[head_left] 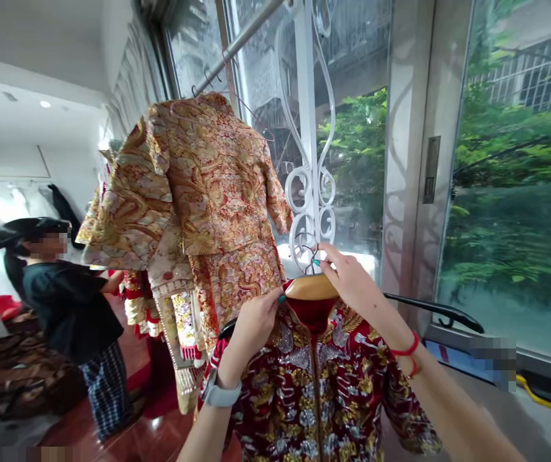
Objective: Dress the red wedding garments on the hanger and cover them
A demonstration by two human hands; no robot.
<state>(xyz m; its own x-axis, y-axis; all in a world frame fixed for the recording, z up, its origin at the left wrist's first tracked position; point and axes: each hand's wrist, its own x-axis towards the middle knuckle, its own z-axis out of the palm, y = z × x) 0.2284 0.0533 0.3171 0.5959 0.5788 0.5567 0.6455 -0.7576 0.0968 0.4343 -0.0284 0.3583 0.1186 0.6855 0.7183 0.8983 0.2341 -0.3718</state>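
A dark red jacket (316, 385) with gold and silver embroidery hangs in front of me, its front closed down the middle. The wooden hanger (312, 289) shows inside its collar. At the neckline, my left hand (256, 327) pinches the jacket's collar edge, with the thumb close to the hanger's left part. My right hand (355, 279) holds the thin metal hook of the hanger between thumb and fingers, above the collar. A gold and red embroidered jacket (222, 173) hangs just beyond, on a thin wire hanger.
A metal rail (241, 42) runs overhead beside the window, carrying several garments. White scrolled ironwork (308, 147) stands before the glass. A black hanger (436, 311) lies near the sill at right. Another person (66, 301) stands at left, by the hanging clothes.
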